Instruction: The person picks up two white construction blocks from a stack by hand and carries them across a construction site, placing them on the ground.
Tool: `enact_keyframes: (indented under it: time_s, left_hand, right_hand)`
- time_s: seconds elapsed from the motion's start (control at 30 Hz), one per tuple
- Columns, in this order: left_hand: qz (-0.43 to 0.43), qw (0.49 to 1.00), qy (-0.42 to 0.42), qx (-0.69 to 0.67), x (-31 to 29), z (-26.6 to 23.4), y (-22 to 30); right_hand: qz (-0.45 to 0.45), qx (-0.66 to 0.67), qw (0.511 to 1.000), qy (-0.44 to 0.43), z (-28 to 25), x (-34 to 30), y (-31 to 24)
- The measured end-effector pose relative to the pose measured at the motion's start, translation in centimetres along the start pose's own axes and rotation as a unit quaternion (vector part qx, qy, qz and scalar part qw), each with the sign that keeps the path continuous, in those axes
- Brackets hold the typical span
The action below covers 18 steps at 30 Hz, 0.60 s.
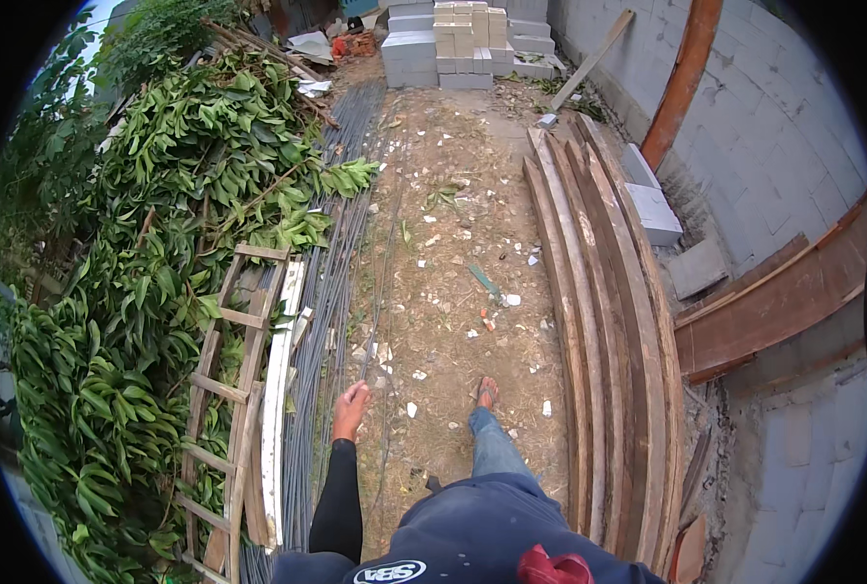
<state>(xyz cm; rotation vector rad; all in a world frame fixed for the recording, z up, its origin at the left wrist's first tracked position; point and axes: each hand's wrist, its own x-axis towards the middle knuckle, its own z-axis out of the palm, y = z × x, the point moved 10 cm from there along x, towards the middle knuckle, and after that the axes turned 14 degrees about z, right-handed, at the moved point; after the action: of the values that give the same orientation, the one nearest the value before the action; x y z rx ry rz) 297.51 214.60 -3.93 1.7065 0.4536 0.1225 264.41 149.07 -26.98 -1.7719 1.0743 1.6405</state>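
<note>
My left hand (352, 410) is held low in front of me, at the end of a black-sleeved arm. Its fingers are curled closed; whether they grip anything is too small to tell. A thin steel rod (386, 275) on the ground runs up close to the fingertips. Just left of the hand lies a long bundle of grey steel rods (328, 292). My right hand does not show. A bunched red cloth (556, 565) sits against my dark blue shirt (492, 530), at the lower edge.
Cut leafy branches (112, 389) heap up on the left, under a wooden ladder (221, 392) and a white-faced beam (280, 409). Long timber planks (609, 321) line the right side, near a block wall (784, 127). Stacked grey blocks (411, 60) stand ahead. Rubble bits dot the dirt.
</note>
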Motion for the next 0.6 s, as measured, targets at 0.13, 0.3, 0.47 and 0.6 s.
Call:
enact_keyframes:
  time_s: [0.13,0.3,0.47,0.6]
  left_hand:
    - [-0.113,0.993,0.016,-0.006,6.7,2.6,-11.4]
    - [-0.498,0.867,-0.020,0.008,-7.5,-4.3,-27.0]
    - [-0.321,0.865,-0.223,0.313,2.9,1.5,-18.2]
    - [-0.457,0.872,-0.103,0.144,14.5,3.9,-18.2]
  right_hand:
    - [0.061,0.092,0.993,0.036,-9.7,1.5,-13.8]
    - [-0.330,0.260,0.881,0.217,-28.8,-19.2,-49.0]
    - [-0.437,0.200,0.834,0.269,-43.8,-28.2,-68.2]
    - [-0.435,0.221,0.819,0.302,-49.6,-23.1,-76.8]
